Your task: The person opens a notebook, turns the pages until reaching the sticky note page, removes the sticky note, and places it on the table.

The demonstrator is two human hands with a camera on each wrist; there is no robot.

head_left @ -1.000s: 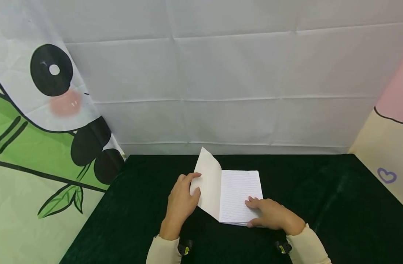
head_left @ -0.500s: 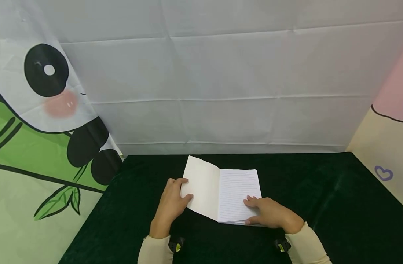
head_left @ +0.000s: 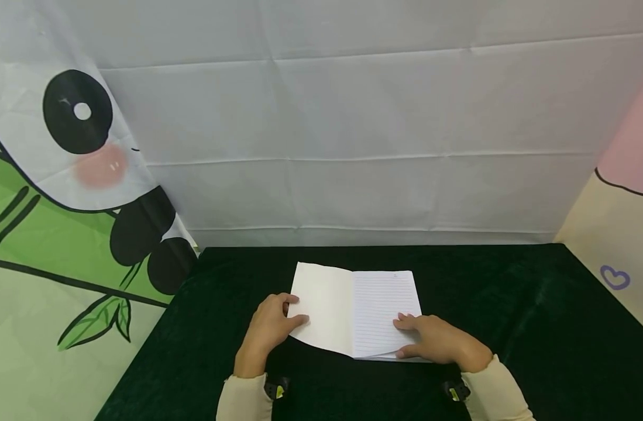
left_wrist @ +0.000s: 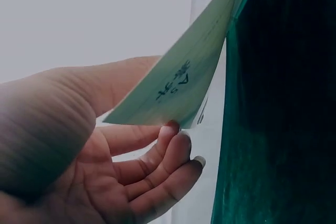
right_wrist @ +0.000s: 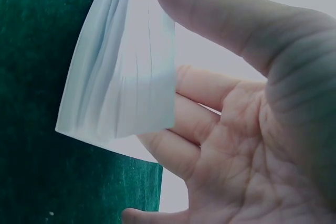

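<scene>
An open notebook (head_left: 379,298) lies at the middle of the dark green cloth, its ruled page on the right and its blank inner cover (head_left: 323,301) on the left. My left hand (head_left: 265,327) pinches the cover's outer edge between thumb and fingers. Dark printed characters show on the outside of the cover (left_wrist: 181,85) in the left wrist view, where it slants up from the fingers. On the other side, my right hand (head_left: 441,342) grips the lower right of the page block. Fanned sheets (right_wrist: 139,87) show beside its thumb in the right wrist view; its fingertips are hidden behind them.
A dark green velvety cloth (head_left: 511,304) covers the table. White sheeting (head_left: 363,134) hangs behind it, with a panda print (head_left: 79,111) at the left and a pink and cream panel (head_left: 616,234) at the right. A dark device (head_left: 276,387) sits at each wrist.
My left hand has moved left and down with the notebook's cover, which has swung from raised to nearly flat. My right hand has stayed at the page's lower right.
</scene>
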